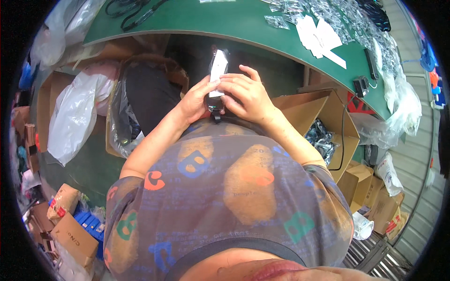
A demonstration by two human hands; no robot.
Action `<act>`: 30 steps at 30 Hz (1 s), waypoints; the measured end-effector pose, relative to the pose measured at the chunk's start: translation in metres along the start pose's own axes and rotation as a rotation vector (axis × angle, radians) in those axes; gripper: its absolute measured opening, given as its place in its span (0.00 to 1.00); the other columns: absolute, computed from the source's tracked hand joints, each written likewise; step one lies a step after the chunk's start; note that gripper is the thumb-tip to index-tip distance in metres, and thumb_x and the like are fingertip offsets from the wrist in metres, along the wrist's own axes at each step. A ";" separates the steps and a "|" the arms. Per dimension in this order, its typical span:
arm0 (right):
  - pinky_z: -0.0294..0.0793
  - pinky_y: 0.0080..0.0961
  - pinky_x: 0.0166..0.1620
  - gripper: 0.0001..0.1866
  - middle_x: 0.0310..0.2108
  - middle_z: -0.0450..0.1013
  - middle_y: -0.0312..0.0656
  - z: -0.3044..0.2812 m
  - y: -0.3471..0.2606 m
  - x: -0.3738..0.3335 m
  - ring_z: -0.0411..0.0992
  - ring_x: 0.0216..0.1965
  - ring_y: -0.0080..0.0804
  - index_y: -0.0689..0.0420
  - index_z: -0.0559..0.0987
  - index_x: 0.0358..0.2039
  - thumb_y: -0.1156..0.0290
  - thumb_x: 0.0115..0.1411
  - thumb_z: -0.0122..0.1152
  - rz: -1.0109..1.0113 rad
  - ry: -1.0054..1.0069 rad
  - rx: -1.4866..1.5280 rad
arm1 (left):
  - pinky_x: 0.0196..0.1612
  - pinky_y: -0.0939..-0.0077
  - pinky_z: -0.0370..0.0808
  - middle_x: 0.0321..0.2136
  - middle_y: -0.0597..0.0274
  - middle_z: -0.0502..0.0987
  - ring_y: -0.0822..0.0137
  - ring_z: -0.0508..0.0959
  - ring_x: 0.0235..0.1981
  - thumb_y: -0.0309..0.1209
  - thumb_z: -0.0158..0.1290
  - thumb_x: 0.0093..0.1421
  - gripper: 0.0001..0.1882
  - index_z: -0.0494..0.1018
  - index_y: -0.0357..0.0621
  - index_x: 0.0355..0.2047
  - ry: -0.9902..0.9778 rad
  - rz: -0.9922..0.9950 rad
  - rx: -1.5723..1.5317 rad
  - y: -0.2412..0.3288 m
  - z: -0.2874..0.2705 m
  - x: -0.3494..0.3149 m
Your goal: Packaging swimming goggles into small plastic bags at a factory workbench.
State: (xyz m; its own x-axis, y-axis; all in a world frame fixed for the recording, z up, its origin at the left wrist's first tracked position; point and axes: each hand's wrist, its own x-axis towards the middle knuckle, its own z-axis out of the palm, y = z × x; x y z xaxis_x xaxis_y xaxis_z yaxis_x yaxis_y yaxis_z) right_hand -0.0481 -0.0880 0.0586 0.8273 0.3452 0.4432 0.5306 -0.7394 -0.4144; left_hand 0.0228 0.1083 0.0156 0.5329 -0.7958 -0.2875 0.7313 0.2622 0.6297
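Note:
In front of my belly, my left hand (194, 99) is closed round a small, long dark item whose exact kind I cannot make out. A white paper strip (218, 65) lies along its upper face, and shiny clear plastic shows at its far end. A short black tab (216, 116) sticks out at the near end. My right hand (244, 92) pinches the strip against the item from the right, its fingertips on the paper and one finger raised. Parts of the item are hidden under my fingers.
Ahead curves a green table (197, 21) with clear plastic packets (323, 18), white paper slips (320, 37) and black cables (133, 11). A cardboard box (340, 119) holding wrapped dark things stands right. An open box (51, 93) with a white plastic bag (75, 112) is left.

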 end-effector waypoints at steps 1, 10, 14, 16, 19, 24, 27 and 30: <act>0.62 0.49 0.66 0.13 0.49 0.80 0.40 -0.001 0.003 0.000 0.76 0.57 0.37 0.53 0.81 0.45 0.73 0.59 0.64 0.052 0.044 0.128 | 0.33 0.68 0.84 0.43 0.59 0.76 0.66 0.81 0.40 0.39 0.48 0.74 0.19 0.66 0.46 0.60 -0.004 -0.003 -0.027 0.003 0.001 -0.001; 0.77 0.45 0.46 0.23 0.42 0.77 0.38 0.034 0.006 0.006 0.77 0.38 0.36 0.51 0.74 0.55 0.50 0.69 0.60 0.636 0.048 1.995 | 0.30 0.70 0.84 0.39 0.57 0.74 0.66 0.79 0.35 0.35 0.51 0.71 0.27 0.59 0.43 0.67 -0.176 0.059 -0.036 0.042 0.025 -0.012; 0.75 0.55 0.57 0.21 0.27 0.68 0.32 0.040 0.019 -0.017 0.74 0.34 0.32 0.54 0.75 0.52 0.57 0.64 0.67 0.861 -0.125 1.972 | 0.32 0.69 0.85 0.40 0.56 0.75 0.65 0.80 0.37 0.34 0.49 0.71 0.25 0.61 0.44 0.66 -0.099 0.148 0.006 0.060 -0.010 -0.010; 0.74 0.57 0.59 0.25 0.28 0.68 0.31 0.012 0.024 -0.009 0.73 0.34 0.32 0.57 0.74 0.53 0.59 0.60 0.70 0.705 -0.031 2.014 | 0.32 0.70 0.84 0.39 0.57 0.75 0.66 0.80 0.36 0.34 0.49 0.72 0.21 0.64 0.44 0.62 -0.028 0.168 0.037 0.063 -0.028 -0.011; 0.73 0.56 0.60 0.27 0.32 0.72 0.37 -0.043 0.020 0.023 0.76 0.41 0.39 0.56 0.73 0.52 0.63 0.56 0.72 0.509 0.003 1.768 | 0.32 0.71 0.82 0.38 0.62 0.76 0.70 0.79 0.34 0.32 0.51 0.70 0.17 0.66 0.42 0.56 0.182 0.166 0.296 0.055 -0.041 -0.012; 0.77 0.23 0.53 0.16 0.45 0.80 0.40 -0.044 0.040 0.071 0.77 0.45 0.25 0.64 0.77 0.54 0.76 0.67 0.63 0.363 0.281 0.678 | 0.31 0.72 0.83 0.40 0.60 0.76 0.69 0.80 0.34 0.33 0.51 0.70 0.18 0.64 0.44 0.58 0.094 0.141 0.366 0.031 -0.005 -0.010; 0.74 0.18 0.45 0.16 0.41 0.76 0.30 -0.023 0.040 0.078 0.73 0.38 0.19 0.62 0.79 0.53 0.73 0.65 0.67 0.337 0.354 0.436 | 0.30 0.69 0.84 0.39 0.59 0.75 0.68 0.80 0.33 0.33 0.49 0.72 0.18 0.62 0.46 0.59 -0.029 0.135 0.199 0.021 0.003 -0.007; 0.74 0.19 0.45 0.15 0.41 0.76 0.31 -0.003 0.039 0.078 0.74 0.39 0.21 0.61 0.79 0.51 0.72 0.66 0.66 0.424 0.338 0.436 | 0.30 0.71 0.84 0.38 0.59 0.75 0.69 0.80 0.33 0.34 0.50 0.71 0.18 0.62 0.46 0.57 0.001 0.079 0.232 0.023 0.010 -0.009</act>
State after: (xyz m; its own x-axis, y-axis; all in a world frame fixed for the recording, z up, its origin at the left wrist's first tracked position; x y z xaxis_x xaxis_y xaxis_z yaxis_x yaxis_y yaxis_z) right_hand 0.0364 -0.0921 0.0793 0.9139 -0.1735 0.3669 0.2591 -0.4463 -0.8565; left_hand 0.0302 0.1162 0.0402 0.5847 -0.7775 -0.2316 0.5701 0.1908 0.7991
